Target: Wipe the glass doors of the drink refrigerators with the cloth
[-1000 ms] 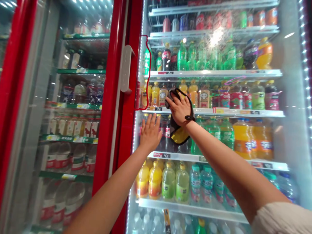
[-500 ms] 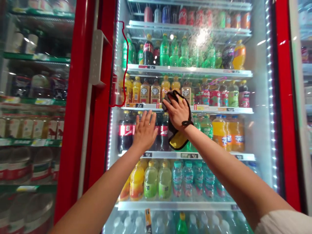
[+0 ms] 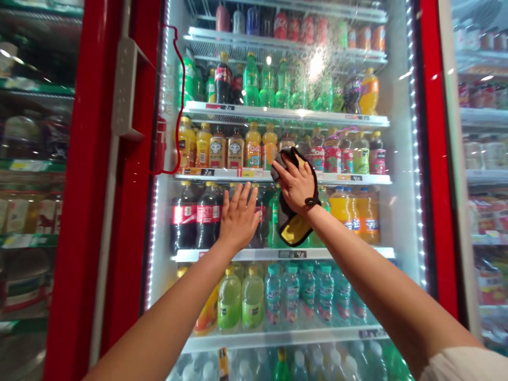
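A grey and yellow cloth with a black edge (image 3: 294, 228) lies against the glass door (image 3: 400, 143) of a lit drinks fridge. My right hand (image 3: 297, 185) presses on it from above, fingers spread, with the cloth's loop near the wrist. To the left, my left hand (image 3: 239, 218) rests flat at the glass with its fingers apart and holds nothing. Behind the glass, cola bottles (image 3: 183, 217) stand near my left hand, on a shelf below a row of yellow and brown bottles (image 3: 235, 149).
On the left, a grey handle (image 3: 124, 90) sticks out from the red door frame (image 3: 130, 222). Another red frame (image 3: 438, 159) runs down the right side. More shelves of drinks show on both sides. A white glare and cloudy patch mark the upper glass.
The fridge and its shelves have shifted left in view. My right hand and the cloth have moved right across the glass relative to the bottles; my left hand has also moved right over them.
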{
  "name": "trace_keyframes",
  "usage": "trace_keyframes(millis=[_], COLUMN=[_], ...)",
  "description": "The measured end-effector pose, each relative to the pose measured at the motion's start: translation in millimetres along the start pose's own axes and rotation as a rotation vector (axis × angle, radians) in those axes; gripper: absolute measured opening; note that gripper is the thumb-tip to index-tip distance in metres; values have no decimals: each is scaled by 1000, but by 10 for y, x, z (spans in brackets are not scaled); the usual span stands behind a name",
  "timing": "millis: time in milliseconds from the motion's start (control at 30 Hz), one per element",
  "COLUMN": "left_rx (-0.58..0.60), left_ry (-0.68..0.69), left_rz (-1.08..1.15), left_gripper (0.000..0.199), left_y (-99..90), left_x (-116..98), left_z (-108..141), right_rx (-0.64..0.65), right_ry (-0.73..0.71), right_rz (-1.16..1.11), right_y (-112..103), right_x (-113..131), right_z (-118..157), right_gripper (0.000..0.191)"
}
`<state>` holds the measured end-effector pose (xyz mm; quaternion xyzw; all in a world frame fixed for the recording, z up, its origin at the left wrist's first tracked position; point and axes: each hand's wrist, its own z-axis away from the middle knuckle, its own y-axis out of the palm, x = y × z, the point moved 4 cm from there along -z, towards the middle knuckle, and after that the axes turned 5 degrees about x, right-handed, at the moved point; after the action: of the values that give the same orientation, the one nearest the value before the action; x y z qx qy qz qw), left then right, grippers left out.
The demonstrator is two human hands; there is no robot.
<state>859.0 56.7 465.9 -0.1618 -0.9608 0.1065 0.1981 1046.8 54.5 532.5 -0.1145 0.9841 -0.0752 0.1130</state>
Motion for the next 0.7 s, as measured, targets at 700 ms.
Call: trace_keyframes(millis=[700], left_rx=[-30], left_ry=[56], left_rz=[122], left_gripper=[58], left_y=[299], left_x=[-904], left_z=[-324], right_rx=[-89], right_ry=[321], right_rz=[68], right_y=[-291], right_x=[-1291], right_z=[547], right_gripper=[56])
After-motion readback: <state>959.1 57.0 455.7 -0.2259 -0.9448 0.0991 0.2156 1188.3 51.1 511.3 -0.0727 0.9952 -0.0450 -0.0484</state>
